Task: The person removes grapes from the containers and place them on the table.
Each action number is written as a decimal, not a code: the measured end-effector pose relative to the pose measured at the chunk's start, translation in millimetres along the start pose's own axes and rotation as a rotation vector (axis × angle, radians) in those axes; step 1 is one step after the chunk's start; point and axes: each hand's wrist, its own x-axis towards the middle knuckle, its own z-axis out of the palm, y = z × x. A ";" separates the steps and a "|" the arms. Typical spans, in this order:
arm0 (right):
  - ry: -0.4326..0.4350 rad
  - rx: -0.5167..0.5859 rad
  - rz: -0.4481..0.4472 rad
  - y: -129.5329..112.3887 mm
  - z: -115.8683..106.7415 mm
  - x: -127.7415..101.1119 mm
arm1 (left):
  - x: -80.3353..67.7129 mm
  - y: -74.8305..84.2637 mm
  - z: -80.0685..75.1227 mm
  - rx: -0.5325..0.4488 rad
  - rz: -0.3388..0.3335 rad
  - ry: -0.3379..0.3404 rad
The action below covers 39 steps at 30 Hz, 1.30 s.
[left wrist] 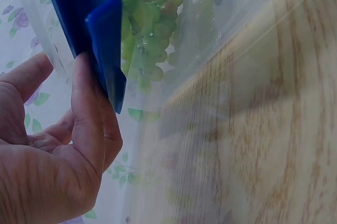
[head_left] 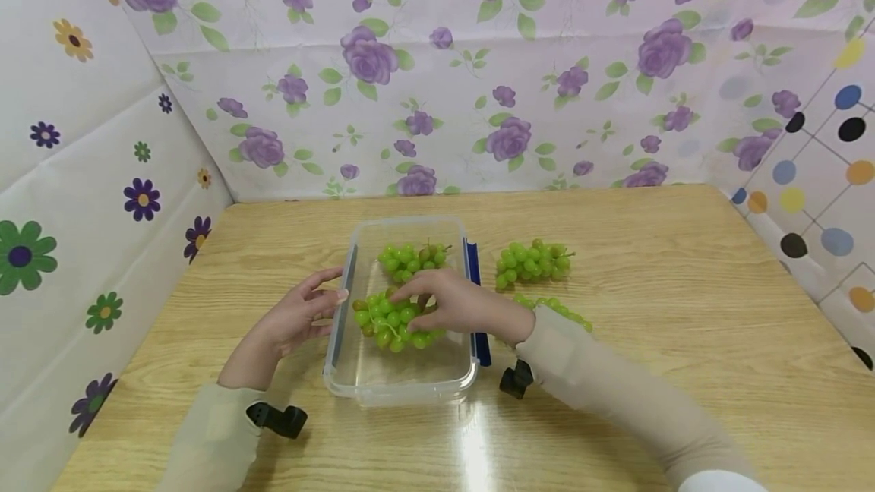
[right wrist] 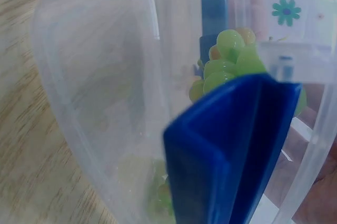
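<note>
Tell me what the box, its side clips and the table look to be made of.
Box: clear, glossy plastic, probably rigid; the grapes show through its walls. Clips: opaque blue plastic, smooth and moulded. Table: light wood grain with a slight sheen, possibly laminate rather than solid wood.

container [head_left: 399, 382]: clear glossy plastic
clips [left wrist: 100, 29]: smooth blue plastic
table [head_left: 683, 325]: pale wood grain, slight sheen
grapes [head_left: 393, 321]: smooth, shiny skins

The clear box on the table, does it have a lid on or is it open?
Open. The box has no lid on: the right hand reaches straight in onto a grape bunch, and its blue clips hang loose.
</note>
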 end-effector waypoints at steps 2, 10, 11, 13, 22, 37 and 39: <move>0.016 0.003 0.004 -0.9 0.1 -1.2 | -0.1 0.1 -0.1 0.000 0.000 -0.001; 0.066 0.017 -0.009 -2.3 1.8 -7.4 | -2.3 0.5 1.0 -0.004 -0.003 -0.007; 0.073 0.020 -0.010 -3.0 1.8 -8.5 | -2.2 0.3 1.2 -0.006 -0.006 -0.006; 0.088 0.029 -0.017 -3.0 2.3 -10.2 | -2.1 0.4 1.3 -0.009 -0.004 -0.003; 0.131 0.063 -0.020 -5.0 3.5 -16.4 | -1.7 -0.6 -0.4 -0.008 0.001 0.005; 0.213 0.112 -0.039 -5.7 8.4 -24.1 | -0.6 -0.8 -1.0 0.012 -0.006 0.010; 0.228 0.125 -0.042 -4.7 9.1 -25.1 | -0.5 -0.2 -1.0 0.014 -0.006 0.009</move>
